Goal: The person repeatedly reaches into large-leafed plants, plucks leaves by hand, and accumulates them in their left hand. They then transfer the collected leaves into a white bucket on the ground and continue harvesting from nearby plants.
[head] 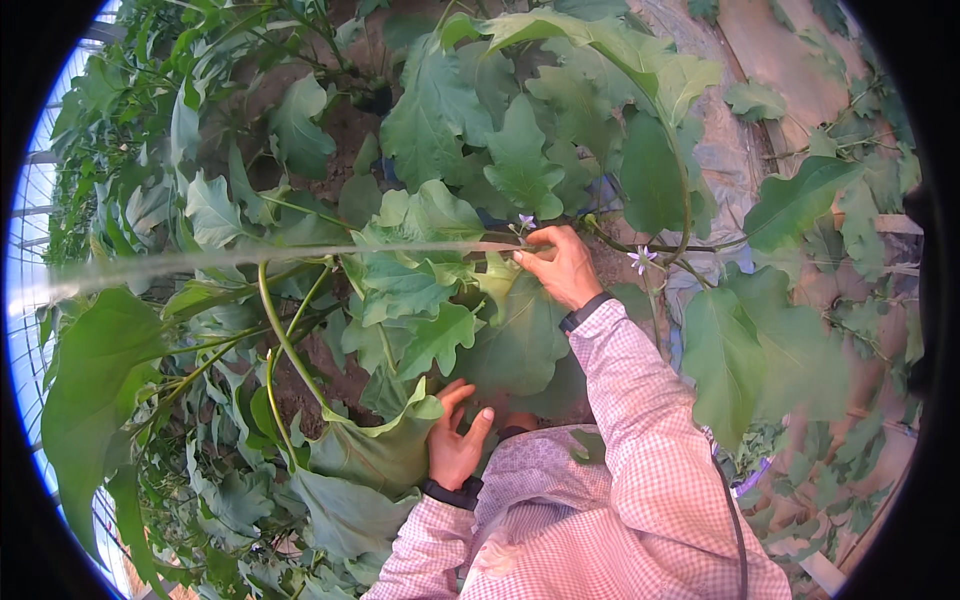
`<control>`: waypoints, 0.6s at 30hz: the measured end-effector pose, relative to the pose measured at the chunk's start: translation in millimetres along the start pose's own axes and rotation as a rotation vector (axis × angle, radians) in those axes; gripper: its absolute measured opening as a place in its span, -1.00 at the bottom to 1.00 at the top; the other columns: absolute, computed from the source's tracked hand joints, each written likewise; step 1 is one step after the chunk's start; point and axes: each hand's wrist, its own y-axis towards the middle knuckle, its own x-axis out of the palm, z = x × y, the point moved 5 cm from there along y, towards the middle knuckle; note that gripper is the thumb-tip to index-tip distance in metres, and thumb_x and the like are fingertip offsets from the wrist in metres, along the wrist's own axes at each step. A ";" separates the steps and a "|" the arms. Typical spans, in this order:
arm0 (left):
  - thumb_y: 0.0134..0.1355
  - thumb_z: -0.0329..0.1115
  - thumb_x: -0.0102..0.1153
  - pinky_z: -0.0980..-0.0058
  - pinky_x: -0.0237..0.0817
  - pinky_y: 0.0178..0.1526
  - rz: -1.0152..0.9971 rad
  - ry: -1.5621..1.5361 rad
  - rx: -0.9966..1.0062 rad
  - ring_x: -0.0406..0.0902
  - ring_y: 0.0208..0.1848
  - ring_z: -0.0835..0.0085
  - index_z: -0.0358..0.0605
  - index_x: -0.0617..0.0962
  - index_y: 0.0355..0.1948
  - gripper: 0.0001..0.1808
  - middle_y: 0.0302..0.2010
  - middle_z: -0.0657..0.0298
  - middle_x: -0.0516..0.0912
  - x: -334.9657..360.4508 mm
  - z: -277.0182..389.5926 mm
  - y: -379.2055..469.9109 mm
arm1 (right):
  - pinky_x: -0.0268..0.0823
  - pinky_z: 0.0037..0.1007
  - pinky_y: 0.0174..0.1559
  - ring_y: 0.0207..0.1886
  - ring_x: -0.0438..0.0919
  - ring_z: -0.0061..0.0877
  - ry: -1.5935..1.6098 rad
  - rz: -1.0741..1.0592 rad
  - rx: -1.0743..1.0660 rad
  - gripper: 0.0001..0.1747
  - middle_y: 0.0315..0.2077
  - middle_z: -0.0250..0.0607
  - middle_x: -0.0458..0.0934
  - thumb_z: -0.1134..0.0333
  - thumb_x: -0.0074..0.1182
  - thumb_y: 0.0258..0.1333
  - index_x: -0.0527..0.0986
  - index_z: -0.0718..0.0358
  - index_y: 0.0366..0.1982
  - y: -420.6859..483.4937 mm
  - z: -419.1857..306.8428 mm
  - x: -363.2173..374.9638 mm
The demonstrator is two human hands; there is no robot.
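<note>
My right hand (564, 270) has its thumb and index finger pinched at the end of a pale trellis twine (420, 249), which runs blurred to the left rim. A small purple eggplant flower (526, 221) stands just above these fingertips, and a pale green leaf (496, 283) hangs below them. Foliage partly hides the plant stem there. Lower down, my left hand (456, 442) is open with its fingers apart, beside a large curled eggplant leaf (379, 454). Whether it touches that leaf is hard to tell. Another purple flower (642, 259) hangs right of my right hand.
Dense eggplant leaves (442, 112) surround both hands. Bare green leaf stalks (281, 330) arch at the left. Plastic film (694, 97) covers ground on the right, where more plants grow. A framed greenhouse wall (37, 195) curves along the left rim. A black cord (731, 502) hangs by my right sleeve.
</note>
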 end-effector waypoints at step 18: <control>0.27 -0.29 0.40 0.15 0.28 0.38 0.152 -0.064 -0.018 0.41 0.40 0.21 -0.22 0.56 0.22 -0.48 0.38 0.05 0.46 23.6 29.6 -13.8 | 0.50 -0.42 -0.23 -0.24 0.65 -0.55 0.714 -0.024 0.018 -0.73 -0.15 -0.24 0.66 0.40 0.25 0.26 0.54 0.28 -0.04 9.9 13.1 -37.8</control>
